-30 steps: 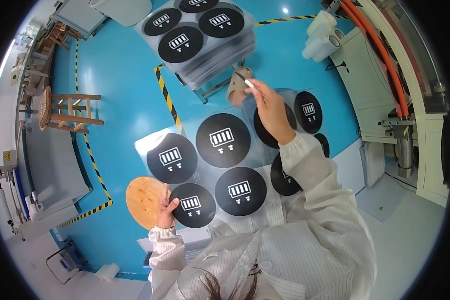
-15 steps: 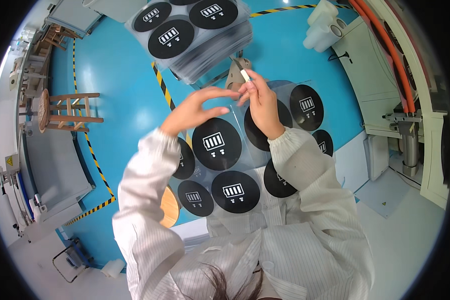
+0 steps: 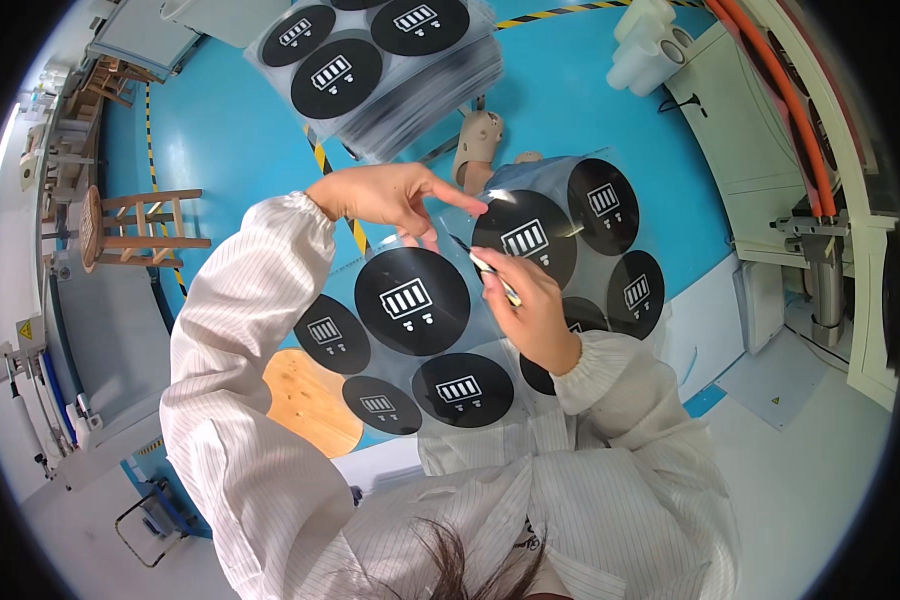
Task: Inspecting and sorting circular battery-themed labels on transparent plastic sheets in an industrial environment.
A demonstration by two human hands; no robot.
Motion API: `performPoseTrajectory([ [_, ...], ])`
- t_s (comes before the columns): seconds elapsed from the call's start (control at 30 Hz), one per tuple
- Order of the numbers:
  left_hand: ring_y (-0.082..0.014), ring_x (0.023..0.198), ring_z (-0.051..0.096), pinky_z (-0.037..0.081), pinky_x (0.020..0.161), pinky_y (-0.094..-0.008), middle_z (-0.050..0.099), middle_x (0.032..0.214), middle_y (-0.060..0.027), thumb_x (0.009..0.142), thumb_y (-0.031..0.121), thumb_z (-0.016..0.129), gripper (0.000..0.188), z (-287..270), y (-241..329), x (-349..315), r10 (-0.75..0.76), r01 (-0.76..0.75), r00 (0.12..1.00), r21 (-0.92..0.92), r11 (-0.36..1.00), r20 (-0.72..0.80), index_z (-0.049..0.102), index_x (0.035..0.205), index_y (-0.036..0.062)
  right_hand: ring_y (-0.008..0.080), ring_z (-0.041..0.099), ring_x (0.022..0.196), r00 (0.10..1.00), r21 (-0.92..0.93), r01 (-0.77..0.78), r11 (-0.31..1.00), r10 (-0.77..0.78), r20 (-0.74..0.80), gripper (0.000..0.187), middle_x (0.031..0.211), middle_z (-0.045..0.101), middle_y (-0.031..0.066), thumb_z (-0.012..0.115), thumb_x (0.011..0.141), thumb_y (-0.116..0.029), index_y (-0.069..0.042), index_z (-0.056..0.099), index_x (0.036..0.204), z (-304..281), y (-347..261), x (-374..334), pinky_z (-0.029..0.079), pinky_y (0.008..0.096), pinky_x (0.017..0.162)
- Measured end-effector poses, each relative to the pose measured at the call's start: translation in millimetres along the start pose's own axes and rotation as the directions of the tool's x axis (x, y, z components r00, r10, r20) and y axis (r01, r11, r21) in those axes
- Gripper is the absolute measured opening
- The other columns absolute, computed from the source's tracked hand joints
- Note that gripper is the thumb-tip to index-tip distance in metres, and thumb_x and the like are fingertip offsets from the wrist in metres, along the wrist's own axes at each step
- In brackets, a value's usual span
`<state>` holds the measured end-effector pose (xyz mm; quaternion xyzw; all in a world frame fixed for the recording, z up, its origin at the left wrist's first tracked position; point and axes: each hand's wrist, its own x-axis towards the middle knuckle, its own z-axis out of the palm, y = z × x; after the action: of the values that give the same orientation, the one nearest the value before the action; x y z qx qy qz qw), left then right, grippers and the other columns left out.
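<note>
A large clear plastic sheet with black discs bearing white battery symbols spreads in front of me. My right hand is closed around a slim craft knife with a pale handle. Its dark pointed tip meets the sheet near the far edge, between two large discs. My left hand reaches across that far edge with fingers spread. Its index fingertip touches the sheet beside the right-hand large disc, and its thumb rests near the left-hand one, either side of the knife tip.
A thick stack of similar printed sheets stands beyond my hands. To the left are a round wooden seat and a wooden stool. White rolls stand far right, near a pale machine cabinet. A beige shoe shows below.
My right hand has come down toward me, and the knife has turned from pointing away to touching the sheet. My left hand has moved onto the sheet's far edge, index finger stretched. The sheet has shifted slightly.
</note>
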<state>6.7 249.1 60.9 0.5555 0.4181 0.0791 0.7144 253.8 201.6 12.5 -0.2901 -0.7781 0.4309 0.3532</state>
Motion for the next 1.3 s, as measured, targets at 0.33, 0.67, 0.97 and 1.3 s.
performPoseTrajectory([
  [0.33, -0.0164, 0.076, 0.065, 0.052, 0.065, -0.0269, 0.063, 0.085, -0.0089, 0.073, -0.015, 0.047, 0.063, 9, 5, -15, -0.077, 0.077, 0.996, -0.008, 0.997, -0.039, 0.049, 0.132, 0.0075, 0.0219, 0.054, 0.061, 0.987, -0.14, 0.134, 0.981, -0.145, -0.075, 0.028, 0.078, 0.063, 0.0083, 0.06, 0.08, 0.001, -0.002, 0.059, 0.108, 21, -8, 9, 0.046, 0.0337, 0.059],
  [0.67, -0.0162, 0.075, 0.064, 0.052, 0.064, -0.027, 0.063, 0.089, -0.0085, 0.073, -0.016, 0.048, 0.063, 12, 2, -18, -0.081, 0.079, 0.995, -0.043, 0.996, -0.059, 0.048, 0.132, 0.0067, 0.0235, 0.055, 0.062, 0.985, -0.198, 0.166, 0.966, -0.172, -0.012, 0.026, 0.074, 0.063, 0.0104, 0.059, 0.08, 0.003, 0.003, 0.059, 0.106, 26, -18, 15, 0.047, 0.0337, 0.059],
  [0.97, -0.0182, 0.076, 0.065, 0.054, 0.066, -0.0283, 0.063, 0.093, -0.0089, 0.073, -0.016, 0.049, 0.063, 9, 4, -18, -0.07, 0.067, 0.996, -0.047, 0.997, -0.054, 0.047, 0.132, 0.0053, 0.0289, 0.058, 0.066, 0.991, -0.26, 0.113, 0.959, -0.09, 0.099, 0.021, 0.066, 0.059, 0.0151, 0.056, 0.083, 0.0, 0.007, 0.058, 0.102, 26, -23, 34, 0.048, 0.0376, 0.059],
  [1.3, -0.0145, 0.077, 0.065, 0.052, 0.065, -0.0245, 0.064, 0.105, -0.007, 0.077, -0.005, 0.058, 0.056, 26, -20, -12, 0.03, -0.08, 0.979, -0.247, 0.966, -0.202, 0.048, 0.131, 0.0047, 0.0304, 0.059, 0.067, 0.997, -0.28, 0.038, 0.959, -0.018, 0.075, 0.026, 0.07, 0.06, 0.018, 0.055, 0.083, 0.0, 0.006, 0.055, 0.108, 23, -36, -5, 0.048, 0.039, 0.061],
])
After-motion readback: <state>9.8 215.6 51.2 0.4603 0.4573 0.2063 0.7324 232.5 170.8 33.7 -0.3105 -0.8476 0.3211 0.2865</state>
